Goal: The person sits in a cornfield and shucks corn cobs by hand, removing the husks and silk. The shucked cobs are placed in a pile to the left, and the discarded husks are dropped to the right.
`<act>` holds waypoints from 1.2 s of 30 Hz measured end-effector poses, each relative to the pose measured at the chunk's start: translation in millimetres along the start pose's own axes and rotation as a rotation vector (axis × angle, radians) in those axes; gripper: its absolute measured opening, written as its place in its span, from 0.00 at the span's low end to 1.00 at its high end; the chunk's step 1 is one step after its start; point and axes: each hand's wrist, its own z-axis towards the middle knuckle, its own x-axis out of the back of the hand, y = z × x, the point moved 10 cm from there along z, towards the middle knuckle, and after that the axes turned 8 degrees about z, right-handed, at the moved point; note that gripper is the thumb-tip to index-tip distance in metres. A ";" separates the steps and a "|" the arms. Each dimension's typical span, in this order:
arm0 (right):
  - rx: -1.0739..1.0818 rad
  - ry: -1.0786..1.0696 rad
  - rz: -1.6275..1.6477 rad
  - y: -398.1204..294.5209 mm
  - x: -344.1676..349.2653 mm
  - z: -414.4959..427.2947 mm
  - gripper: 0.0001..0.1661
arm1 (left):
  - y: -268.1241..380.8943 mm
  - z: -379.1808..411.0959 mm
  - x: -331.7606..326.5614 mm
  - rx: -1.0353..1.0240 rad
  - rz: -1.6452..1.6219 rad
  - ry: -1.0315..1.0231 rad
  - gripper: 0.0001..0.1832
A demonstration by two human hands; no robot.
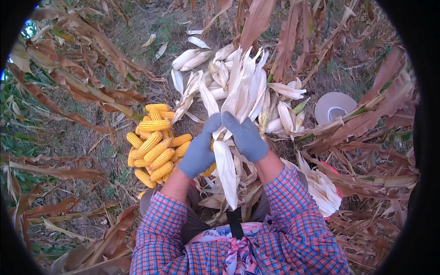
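Both my hands wear grey gloves and meet at the base of a bundle of pale dry corn husks (245,84). My left hand (201,147) grips the husks from the left, and a bit of yellow kernels shows beside its fingers. My right hand (245,137) holds them from the right, its thumb side against the other hand. One long husk leaf (226,175) hangs down between my wrists. Left of my hands lies a pile of husked yellow corn cobs (156,147). Beyond them lie several unhusked ears (196,60) in pale husks.
Dry corn stalks (99,96) lean in from the left, and brown leaves (364,120) from the right. A round light-coloured object (335,106) lies at the right. Loose husks (319,189) lie by my right elbow and between my legs.
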 end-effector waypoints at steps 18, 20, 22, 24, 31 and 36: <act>-0.028 -0.195 1.423 -40.5 11.8 42.7 0.23 | 17.8 10.1 -34.8 0.174 -0.854 0.216 0.38; 0.004 -0.098 1.354 -29.6 41.1 43.8 0.22 | 0.8 8.0 -16.5 0.211 -0.806 0.217 0.32; 0.077 -0.169 1.310 -46.7 54.6 40.8 0.23 | -29.7 3.0 0.5 0.211 -0.576 0.296 0.27; 0.197 -0.140 1.162 -79.4 74.2 30.4 0.24 | -31.4 -0.4 9.5 0.207 -0.609 0.350 0.23; 0.300 0.507 0.144 -93.5 121.9 -2.8 0.20 | -52.5 -7.3 42.6 0.211 -1.055 0.508 0.27; 0.201 0.480 -0.257 -74.7 95.6 1.9 0.18 | -18.1 -6.7 33.4 0.081 -0.189 0.335 0.23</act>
